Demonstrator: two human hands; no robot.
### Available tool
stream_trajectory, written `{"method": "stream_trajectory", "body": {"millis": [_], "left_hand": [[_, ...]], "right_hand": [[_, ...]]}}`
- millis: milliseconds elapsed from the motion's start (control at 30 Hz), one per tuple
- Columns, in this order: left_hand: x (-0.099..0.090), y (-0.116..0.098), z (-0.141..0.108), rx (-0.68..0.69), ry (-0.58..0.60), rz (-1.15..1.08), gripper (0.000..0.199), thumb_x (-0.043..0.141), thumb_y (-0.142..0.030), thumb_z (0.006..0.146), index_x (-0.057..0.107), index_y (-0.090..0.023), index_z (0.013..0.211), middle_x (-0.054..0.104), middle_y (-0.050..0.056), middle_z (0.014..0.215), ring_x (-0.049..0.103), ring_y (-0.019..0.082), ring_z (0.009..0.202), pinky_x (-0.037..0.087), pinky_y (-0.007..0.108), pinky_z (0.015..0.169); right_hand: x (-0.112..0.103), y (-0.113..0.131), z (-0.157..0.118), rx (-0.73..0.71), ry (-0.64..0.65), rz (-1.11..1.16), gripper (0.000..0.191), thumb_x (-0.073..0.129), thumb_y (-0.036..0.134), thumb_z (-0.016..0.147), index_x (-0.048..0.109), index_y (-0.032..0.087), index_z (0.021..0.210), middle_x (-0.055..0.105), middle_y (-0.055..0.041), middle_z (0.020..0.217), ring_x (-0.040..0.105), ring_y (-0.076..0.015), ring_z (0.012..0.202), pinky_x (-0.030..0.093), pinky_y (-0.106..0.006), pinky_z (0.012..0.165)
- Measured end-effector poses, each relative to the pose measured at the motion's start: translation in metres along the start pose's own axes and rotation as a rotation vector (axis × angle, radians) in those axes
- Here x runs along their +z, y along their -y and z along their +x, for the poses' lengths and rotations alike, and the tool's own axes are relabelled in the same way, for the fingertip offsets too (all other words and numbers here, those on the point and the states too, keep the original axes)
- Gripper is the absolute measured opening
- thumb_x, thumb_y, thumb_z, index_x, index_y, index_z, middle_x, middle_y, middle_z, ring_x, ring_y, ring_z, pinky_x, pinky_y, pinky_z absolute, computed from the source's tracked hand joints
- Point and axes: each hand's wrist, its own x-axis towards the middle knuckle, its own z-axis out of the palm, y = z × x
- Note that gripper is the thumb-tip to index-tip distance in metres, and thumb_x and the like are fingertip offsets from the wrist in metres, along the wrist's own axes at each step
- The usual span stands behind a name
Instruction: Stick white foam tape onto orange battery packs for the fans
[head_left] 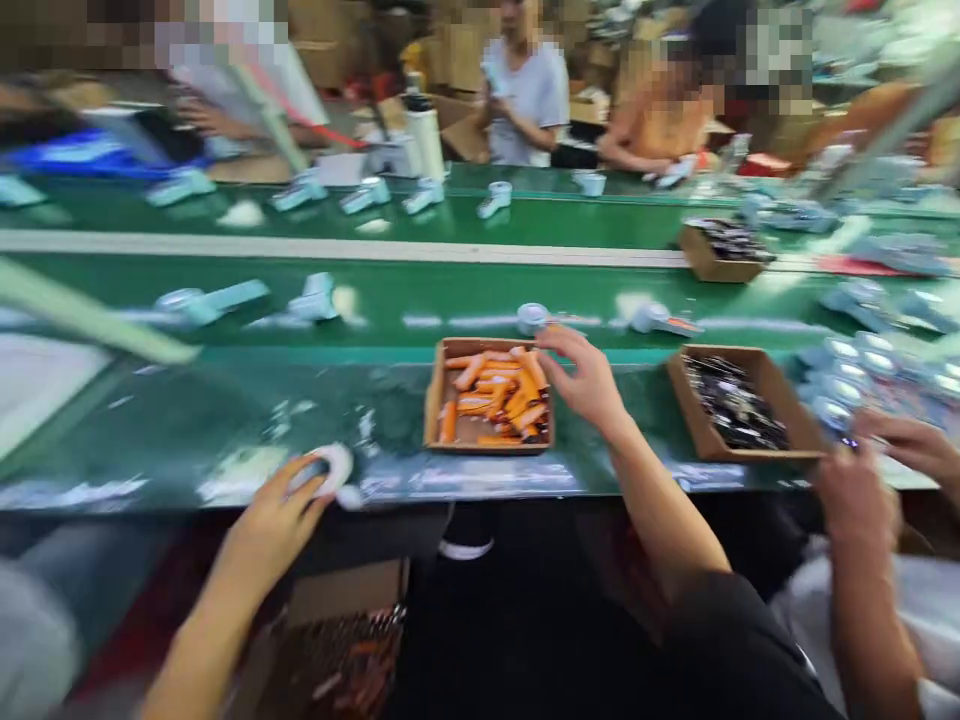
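Note:
My left hand (281, 515) is at the near edge of the bench, its fingers closed on a white ring-shaped plastic part (335, 470). My right hand (589, 380) is over the right rim of a cardboard box (431, 400) filled with orange cylindrical batteries (491, 385). Its thumb and bent fingers are apart, with nothing visible between them. Just beyond the fingertips lies a light-blue plastic housing (532, 318) with a round head; whether they touch it is blurred.
Light-blue housings (232, 297) lie along the green conveyor (420, 280). A box of dark small parts (735, 405) stands to the right, beside a co-worker's hands (862, 490). Several people are across the line. A box of loose parts (345, 590) sits below the bench.

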Motion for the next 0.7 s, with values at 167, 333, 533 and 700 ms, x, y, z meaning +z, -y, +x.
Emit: {"method": "stream_trajectory", "body": {"millis": [167,333,533,700], "left_hand": [[0.000,-0.060,-0.004,0.181,-0.066,0.102,0.020,0.064,-0.031,0.100,0.067,-0.017,0.114,0.075,0.014,0.114,0.053,0.040,0.141,0.054,0.059,0.109],[-0.015,-0.076,0.009,0.304,-0.002,-0.019,0.023,0.064,-0.026,0.099,0.066,-0.017,0.120,0.075,0.013,0.117,0.061,0.037,0.133,0.060,0.055,0.104],[-0.010,-0.056,-0.012,0.215,-0.017,0.077,0.028,0.061,-0.006,0.095,0.067,-0.018,0.119,0.075,0.012,0.110,0.071,0.029,0.111,0.063,0.050,0.099],[0.004,-0.081,0.005,0.212,-0.056,0.041,0.028,0.052,-0.001,0.095,0.066,-0.017,0.114,0.073,0.011,0.103,0.069,0.027,0.101,0.062,0.048,0.097]], "right_hand": [[0.054,0.083,-0.107,0.279,0.515,0.526,0.068,0.074,0.045,0.095,0.049,0.026,0.155,0.078,-0.0083,0.111,0.068,-0.0139,0.064,0.054,-0.025,0.056],[0.067,0.114,-0.137,0.185,0.990,0.647,0.036,0.061,0.045,0.105,0.078,0.017,0.091,0.076,-0.0023,0.076,0.061,-0.0098,0.056,0.044,-0.020,0.055],[0.048,0.086,-0.096,-0.229,0.959,0.208,0.029,0.062,0.045,0.105,0.080,0.022,0.110,0.081,-0.0058,0.098,0.073,-0.0173,0.084,0.053,-0.026,0.079],[0.087,0.051,-0.011,-0.469,0.722,-0.469,0.032,0.057,0.014,0.101,0.076,0.020,0.126,0.072,-0.0150,0.124,0.062,-0.0296,0.118,0.050,-0.043,0.102]]}}
